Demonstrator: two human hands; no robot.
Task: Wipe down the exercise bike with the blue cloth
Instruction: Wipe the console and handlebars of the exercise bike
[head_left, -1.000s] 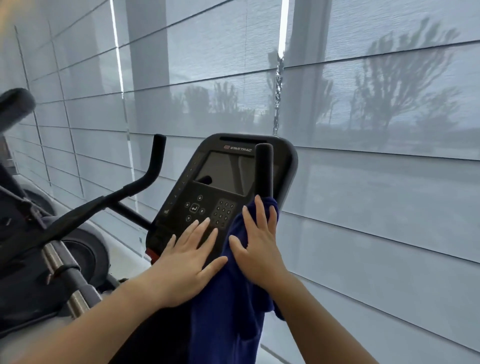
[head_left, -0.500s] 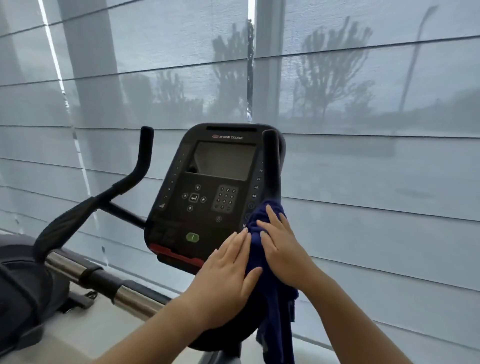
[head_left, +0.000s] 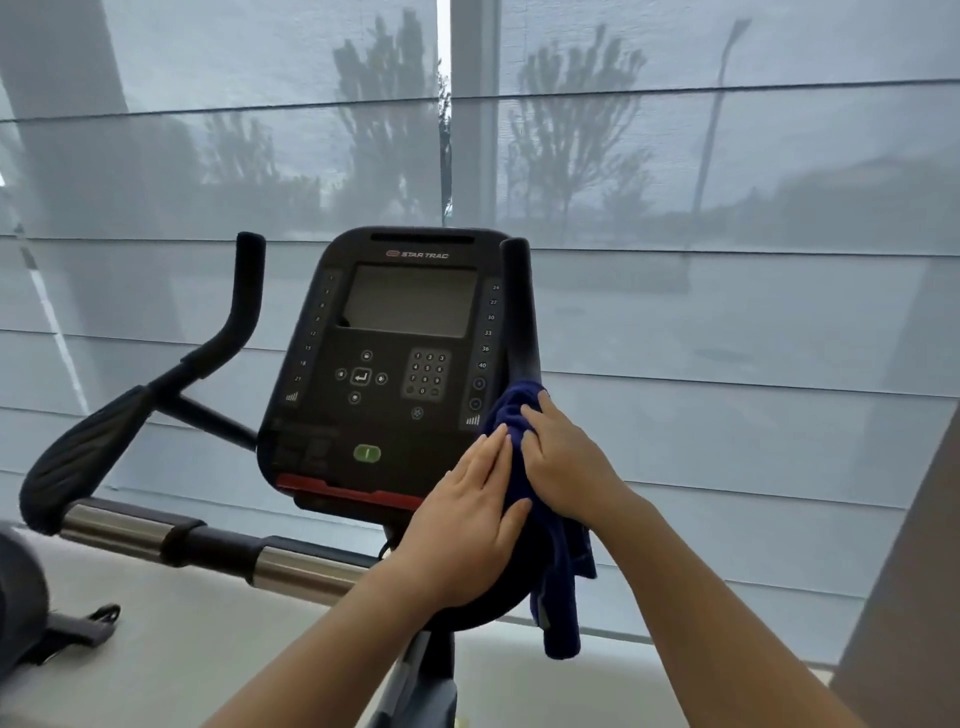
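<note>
The right hand (head_left: 566, 467) curls over the bunched cloth (head_left: 511, 410) at the foot of the right grip (head_left: 519, 312), beside the console (head_left: 395, 374). The cloth's tail hangs loose. The left hand (head_left: 467, 525) lies flat, fingers together, touching the cloth. Best to wrap the soft terry round the matte round bar and slide it upward with even pressure.

single head-worn view, facing forward and slightly down, close to bike console (head_left: 384, 364), blinds (head_left: 727, 312) behind
</note>
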